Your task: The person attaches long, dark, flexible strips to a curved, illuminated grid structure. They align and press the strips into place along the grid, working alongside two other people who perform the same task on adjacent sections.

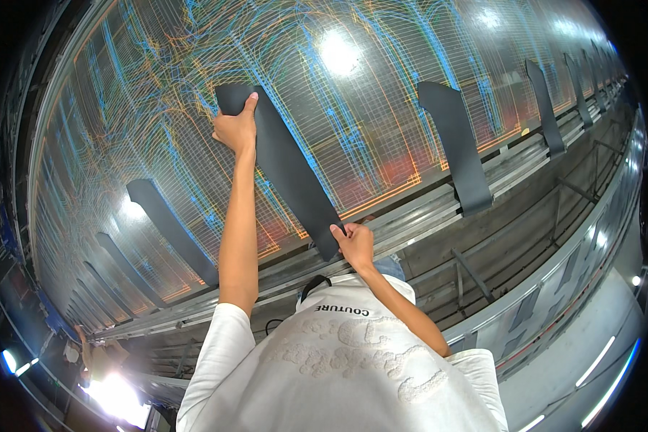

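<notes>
A long dark grey strip of flat, flexible material (288, 162) lies slantwise on a glossy surface (381, 137) covered in fine coloured lines. At the strip's far, wider end, my left hand (236, 128) grips its edge, thumb on top and fingers partly out of sight. My right hand (356, 245) pinches the near end's corner between thumb and fingers, close to the metal rail. This near end hangs slightly over the surface's edge.
Similar dark strips lie spaced along the surface, one to the right (457, 144), one to the left (169, 227), and several beyond. A metal rail (511, 176) borders the near edge, with a frame of bars (475, 277) below. Part of another person (97, 353) shows at lower left.
</notes>
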The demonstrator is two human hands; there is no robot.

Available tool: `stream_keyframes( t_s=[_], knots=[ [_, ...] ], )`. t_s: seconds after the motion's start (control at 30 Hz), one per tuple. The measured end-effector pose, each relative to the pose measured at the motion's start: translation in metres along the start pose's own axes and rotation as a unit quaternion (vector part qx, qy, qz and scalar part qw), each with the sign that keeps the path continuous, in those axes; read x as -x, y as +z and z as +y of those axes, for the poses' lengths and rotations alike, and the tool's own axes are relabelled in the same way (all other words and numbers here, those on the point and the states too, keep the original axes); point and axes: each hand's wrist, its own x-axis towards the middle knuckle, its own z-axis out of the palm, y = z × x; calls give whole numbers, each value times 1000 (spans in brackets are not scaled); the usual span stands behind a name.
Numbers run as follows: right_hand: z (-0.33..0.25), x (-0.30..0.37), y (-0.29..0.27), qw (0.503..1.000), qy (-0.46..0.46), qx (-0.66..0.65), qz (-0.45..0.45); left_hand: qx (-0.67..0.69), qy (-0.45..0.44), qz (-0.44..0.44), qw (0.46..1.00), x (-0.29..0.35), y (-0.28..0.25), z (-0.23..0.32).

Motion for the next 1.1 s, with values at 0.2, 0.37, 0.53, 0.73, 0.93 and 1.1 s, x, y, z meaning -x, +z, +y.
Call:
stream_keyframes(
  t_s=[0.2, 0.37, 0.53, 0.73, 0.93, 1.1],
  knots=[
    [7, -2, 2, 999, -20, 30, 4, 6, 5, 9, 1000, 3, -2, 4],
    [7, -3, 1, 997, -42, 61, 8, -7, 4, 20, 1000, 2, -2, 3],
    [5, -3, 1, 997, -44, 63, 11, -2, 1, 13, 1000, 5, -3, 8],
    [2, -2, 0, 997, -43, 58, 14, 11, 9, 9, 1000, 2, -1, 2],
    [-3, 0, -2, 997, -46, 67, 16, 8, 6, 7, 1000, 0, 2, -2],
    [-4, 1, -1, 996, -54, 64, 26, 4, 16, 19, 1000, 2, 1, -1]
  ],
)
